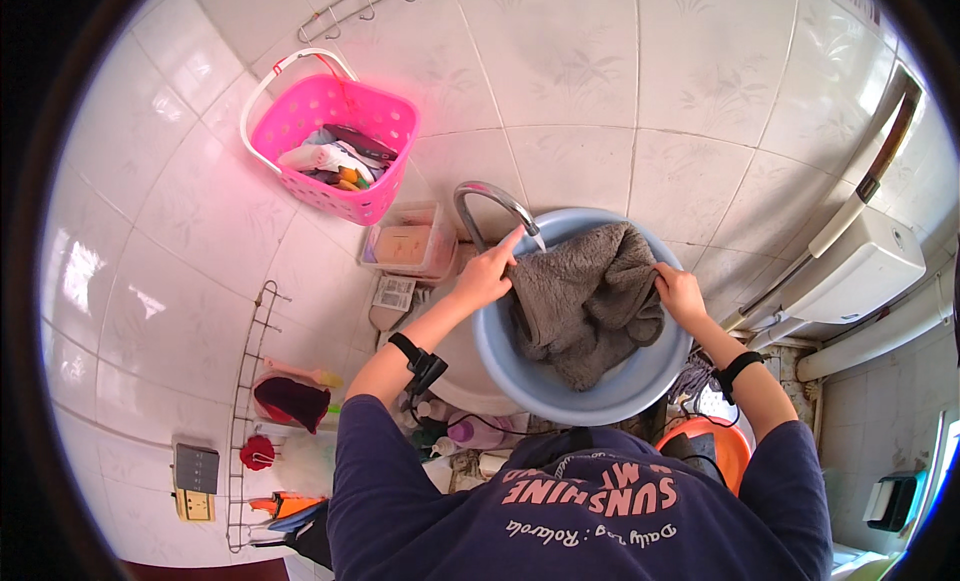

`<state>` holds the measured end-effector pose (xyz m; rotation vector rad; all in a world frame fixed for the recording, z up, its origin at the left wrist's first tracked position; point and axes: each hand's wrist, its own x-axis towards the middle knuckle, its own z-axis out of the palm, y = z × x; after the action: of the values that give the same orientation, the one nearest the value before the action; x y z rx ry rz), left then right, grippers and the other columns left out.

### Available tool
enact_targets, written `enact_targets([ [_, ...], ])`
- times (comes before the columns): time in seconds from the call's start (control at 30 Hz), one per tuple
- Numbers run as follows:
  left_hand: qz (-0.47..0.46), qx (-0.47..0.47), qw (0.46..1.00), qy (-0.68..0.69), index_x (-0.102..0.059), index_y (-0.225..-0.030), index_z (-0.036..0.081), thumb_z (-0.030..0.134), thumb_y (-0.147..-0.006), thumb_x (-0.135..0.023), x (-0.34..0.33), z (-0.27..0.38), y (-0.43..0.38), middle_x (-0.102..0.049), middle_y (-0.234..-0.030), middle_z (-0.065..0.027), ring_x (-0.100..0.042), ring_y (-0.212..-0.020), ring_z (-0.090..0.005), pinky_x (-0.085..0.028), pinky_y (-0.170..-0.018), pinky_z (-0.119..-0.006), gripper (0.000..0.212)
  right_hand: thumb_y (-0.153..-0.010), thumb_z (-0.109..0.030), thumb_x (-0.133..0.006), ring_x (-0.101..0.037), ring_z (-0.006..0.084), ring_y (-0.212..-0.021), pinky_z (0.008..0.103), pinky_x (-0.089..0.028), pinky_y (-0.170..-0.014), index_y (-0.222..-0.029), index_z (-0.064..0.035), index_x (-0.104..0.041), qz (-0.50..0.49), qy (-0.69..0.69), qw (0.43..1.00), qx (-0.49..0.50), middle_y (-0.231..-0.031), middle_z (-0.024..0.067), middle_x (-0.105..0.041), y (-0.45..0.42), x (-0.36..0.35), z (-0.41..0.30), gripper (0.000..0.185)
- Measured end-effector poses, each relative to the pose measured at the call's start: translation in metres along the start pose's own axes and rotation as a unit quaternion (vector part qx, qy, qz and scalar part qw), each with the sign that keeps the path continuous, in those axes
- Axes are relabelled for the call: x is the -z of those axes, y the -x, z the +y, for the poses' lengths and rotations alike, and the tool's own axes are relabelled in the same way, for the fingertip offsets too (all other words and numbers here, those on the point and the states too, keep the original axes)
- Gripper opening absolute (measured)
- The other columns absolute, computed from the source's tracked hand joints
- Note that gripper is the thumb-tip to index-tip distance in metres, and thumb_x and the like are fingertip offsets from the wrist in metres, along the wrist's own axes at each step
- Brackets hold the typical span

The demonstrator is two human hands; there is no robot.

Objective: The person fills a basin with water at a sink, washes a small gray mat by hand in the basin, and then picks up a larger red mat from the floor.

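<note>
A thick grey-brown fleecy cloth (589, 300) is stretched between my hands over a light blue plastic basin (592, 405). My left hand (487, 275) grips its left edge near the tap, with the index finger extended toward the spout. On the other side, my right hand (681, 290) pinches the cloth's right edge at the basin's rim. The curved chrome tap (495, 193) arches over the basin, and a short stream of water (540, 242) leaves its spout. The cloth's lower part sags into the basin and hides most of the bottom.
A pink perforated basket (337, 198) of small items hangs at upper left. Beside the tap stands a clear plastic box (411, 243). Below the basin are bottles (476, 431) and an orange bucket (739, 450). A white cistern (855, 270) and pipes line the right wall.
</note>
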<state>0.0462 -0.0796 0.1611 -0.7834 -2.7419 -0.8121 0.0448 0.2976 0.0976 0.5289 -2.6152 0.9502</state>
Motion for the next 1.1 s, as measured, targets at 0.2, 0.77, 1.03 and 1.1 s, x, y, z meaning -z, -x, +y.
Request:
enact_targets([
  [0.2, 0.134, 0.027, 0.983, 0.121, -0.022, -0.142, 0.011, -0.01, -0.067, -0.053, 0.005, -0.012, -0.001, -0.059, -0.081, -0.0106, -0.061, -0.074, -0.0233, -0.048, -0.069, -0.031, 0.084, -0.081, -0.012, -0.053, -0.057, 0.0417, -0.074, 0.0479, -0.046, -0.068, -0.097, -0.0046, -0.059, -0.018, -0.025, 0.999, -0.031, -0.073, 0.0207, -0.06, -0.003, 0.005, -0.015, 0.019],
  [0.77, 0.265, 0.032, 0.901, 0.341, -0.03, -0.124, 0.002, -0.014, -0.075, -0.054, 0.067, 0.001, 0.005, -0.062, -0.089, -0.0115, -0.062, -0.086, -0.0175, -0.049, -0.08, -0.028, 0.057, -0.092, -0.002, -0.045, -0.059, 0.011, -0.081, 0.0266, -0.049, -0.077, -0.107, -0.001, -0.05, 0.096, -0.444, 0.888, -0.075, -0.085, 0.0055, -0.062, -0.047, 0.039, -0.023, 0.017],
  [1.03, 0.269, 0.05, 0.926, 0.259, -0.038, -0.121, 0.003, -0.004, -0.077, -0.061, 0.071, -0.025, 0.027, -0.063, -0.089, -0.0063, -0.059, -0.084, -0.0114, -0.046, -0.076, -0.026, 0.051, -0.094, -0.009, -0.045, -0.059, 0.0156, -0.093, 0.0318, -0.045, -0.09, -0.106, -0.0082, -0.048, 0.004, -0.597, 0.795, -0.111, -0.101, 0.0043, -0.06, -0.052, 0.064, -0.032, 0.013],
  [1.1, 0.191, 0.137, 0.933, 0.274, -0.041, -0.121, 0.004, -0.003, -0.076, -0.062, 0.059, -0.017, 0.029, -0.063, -0.088, -0.0039, -0.057, -0.078, -0.0089, -0.045, -0.072, -0.024, 0.05, -0.094, -0.01, -0.044, -0.059, 0.0155, -0.092, 0.0315, -0.045, -0.091, -0.107, -0.0081, -0.048, 0.0, -0.594, 0.794, -0.128, -0.101, 0.0048, -0.06, -0.047, 0.049, -0.017, 0.014],
])
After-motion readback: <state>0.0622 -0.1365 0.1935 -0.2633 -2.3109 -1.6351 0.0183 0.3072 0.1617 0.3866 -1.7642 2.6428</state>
